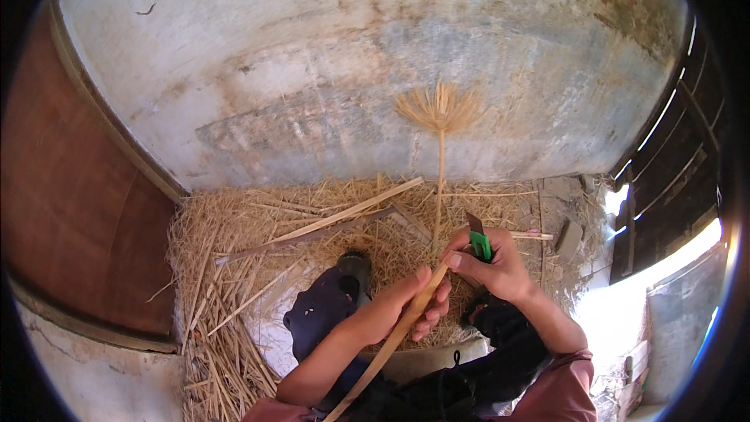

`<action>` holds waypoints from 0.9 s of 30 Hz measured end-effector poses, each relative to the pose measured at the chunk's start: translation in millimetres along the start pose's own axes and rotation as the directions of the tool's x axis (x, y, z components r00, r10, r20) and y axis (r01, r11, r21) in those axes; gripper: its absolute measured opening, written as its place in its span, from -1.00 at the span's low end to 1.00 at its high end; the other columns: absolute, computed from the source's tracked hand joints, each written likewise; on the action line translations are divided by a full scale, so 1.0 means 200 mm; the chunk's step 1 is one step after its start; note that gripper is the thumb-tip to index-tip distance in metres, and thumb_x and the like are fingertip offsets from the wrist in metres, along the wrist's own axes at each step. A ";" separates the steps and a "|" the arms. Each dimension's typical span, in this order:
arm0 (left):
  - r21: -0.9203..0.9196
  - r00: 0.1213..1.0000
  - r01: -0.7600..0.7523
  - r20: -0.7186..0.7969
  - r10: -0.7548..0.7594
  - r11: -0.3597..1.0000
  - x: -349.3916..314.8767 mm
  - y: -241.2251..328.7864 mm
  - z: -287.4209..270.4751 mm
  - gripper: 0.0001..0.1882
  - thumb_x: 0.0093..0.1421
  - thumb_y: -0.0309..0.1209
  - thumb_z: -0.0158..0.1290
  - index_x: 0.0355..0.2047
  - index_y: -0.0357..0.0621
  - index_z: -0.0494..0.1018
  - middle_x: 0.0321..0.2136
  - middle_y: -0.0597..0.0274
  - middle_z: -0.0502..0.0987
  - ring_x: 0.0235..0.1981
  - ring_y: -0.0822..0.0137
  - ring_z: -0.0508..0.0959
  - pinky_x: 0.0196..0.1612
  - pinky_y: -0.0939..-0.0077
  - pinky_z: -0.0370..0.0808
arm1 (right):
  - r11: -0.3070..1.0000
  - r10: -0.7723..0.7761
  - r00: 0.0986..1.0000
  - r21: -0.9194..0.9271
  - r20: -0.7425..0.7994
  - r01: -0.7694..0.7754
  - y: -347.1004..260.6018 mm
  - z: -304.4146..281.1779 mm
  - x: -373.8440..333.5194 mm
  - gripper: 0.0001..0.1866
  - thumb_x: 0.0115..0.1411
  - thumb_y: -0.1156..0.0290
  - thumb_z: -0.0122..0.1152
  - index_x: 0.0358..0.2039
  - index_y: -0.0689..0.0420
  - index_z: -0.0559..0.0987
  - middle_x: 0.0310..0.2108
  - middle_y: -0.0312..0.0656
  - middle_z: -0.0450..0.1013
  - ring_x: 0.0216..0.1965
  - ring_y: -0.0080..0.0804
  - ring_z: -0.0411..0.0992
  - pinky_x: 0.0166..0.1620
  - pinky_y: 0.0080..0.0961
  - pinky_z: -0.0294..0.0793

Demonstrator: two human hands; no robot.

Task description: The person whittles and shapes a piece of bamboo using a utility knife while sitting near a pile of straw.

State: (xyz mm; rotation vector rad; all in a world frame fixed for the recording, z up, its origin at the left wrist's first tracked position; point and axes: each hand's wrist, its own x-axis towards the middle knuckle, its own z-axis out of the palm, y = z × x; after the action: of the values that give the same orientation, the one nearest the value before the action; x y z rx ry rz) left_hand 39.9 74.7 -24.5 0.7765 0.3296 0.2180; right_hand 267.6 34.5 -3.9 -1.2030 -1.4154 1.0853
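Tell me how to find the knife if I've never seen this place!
Start at the big stained wall and go down to the straw below it. In front of the straw, the person's right hand holds the knife, its dark blade pointing up. Its bright green handle sets it apart from the pale strip nearby.

Pale straw gold against a blotched grey-white wall (328,70), with one bright green accent.
The long strip (401,328) is plain honey-tan; the cutter (480,247) pairs a green handle with a rust-brown blade. The fan-topped brush (441,113) is sandy yellow, streaked with fine lines. Rusty brown stains mottle the wall; the door panel (86,172) is reddish brown, the sleeve (564,391) dusty maroon.
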 end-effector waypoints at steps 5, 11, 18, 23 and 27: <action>0.240 0.999 0.008 -0.036 0.001 0.971 0.02 -0.05 -0.03 -0.47 0.54 0.24 -0.18 -0.16 0.01 0.25 -0.41 0.38 0.27 -0.57 0.56 0.26 -0.53 0.66 0.25 | 0.997 0.037 0.999 0.065 -0.003 -0.037 0.02 -0.05 0.01 -0.83 0.40 0.42 0.37 -0.12 0.26 0.74 -0.35 -0.30 0.63 -0.34 -0.66 0.47 -0.23 -0.59 0.45; 0.177 0.982 -0.092 -0.147 0.118 0.980 0.05 -0.13 -0.03 -0.54 0.56 0.16 -0.12 -0.15 0.02 0.26 -0.42 0.39 0.26 -0.58 0.60 0.23 -0.54 0.66 0.19 | 0.997 0.028 0.999 0.069 0.015 -0.029 0.06 -0.11 0.01 -0.72 0.48 0.29 0.25 -0.02 0.24 0.69 -0.36 -0.28 0.60 -0.33 -0.60 0.50 -0.22 -0.50 0.49; 0.205 0.953 -0.173 -0.214 0.217 0.963 0.04 -0.15 -0.04 -0.73 0.59 -0.15 -0.01 -0.05 -0.09 0.34 -0.43 0.43 0.34 -0.58 0.65 0.25 -0.54 0.65 0.22 | 0.935 -0.212 0.977 -0.298 -0.038 0.191 0.10 -0.09 0.00 -0.72 0.42 0.21 0.31 -0.14 0.20 0.65 -0.41 -0.12 0.57 -0.41 -0.27 0.61 -0.31 -0.35 0.53; 0.307 0.904 -0.205 -0.306 0.300 0.930 0.03 -0.16 -0.02 -0.73 0.55 -0.18 0.08 -0.07 -0.15 0.40 -0.46 0.45 0.38 -0.57 0.65 0.31 -0.52 0.62 0.25 | 0.710 -0.393 0.913 -0.596 0.108 0.376 0.13 -0.04 -0.02 -0.71 0.22 0.22 0.51 -0.20 0.14 0.67 -0.44 -0.16 0.54 -0.52 -0.12 0.57 -0.49 -0.28 0.50; 0.638 0.834 -0.146 -0.331 0.441 0.756 0.02 -0.19 -0.04 -0.66 0.52 -0.13 0.12 -0.01 -0.17 0.43 -0.44 0.44 0.40 -0.54 0.66 0.30 -0.52 0.60 0.22 | 0.663 -0.397 0.909 -0.647 0.125 0.378 0.11 0.01 -0.03 -0.72 0.21 0.22 0.51 -0.22 0.12 0.68 -0.47 -0.20 0.52 -0.54 -0.18 0.56 -0.51 -0.30 0.50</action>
State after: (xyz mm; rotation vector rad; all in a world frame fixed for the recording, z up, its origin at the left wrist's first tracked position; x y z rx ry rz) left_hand 42.7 54.7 -57.7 1.4138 0.7547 0.6423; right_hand 268.6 31.7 -25.7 -1.2836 -2.0134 0.2411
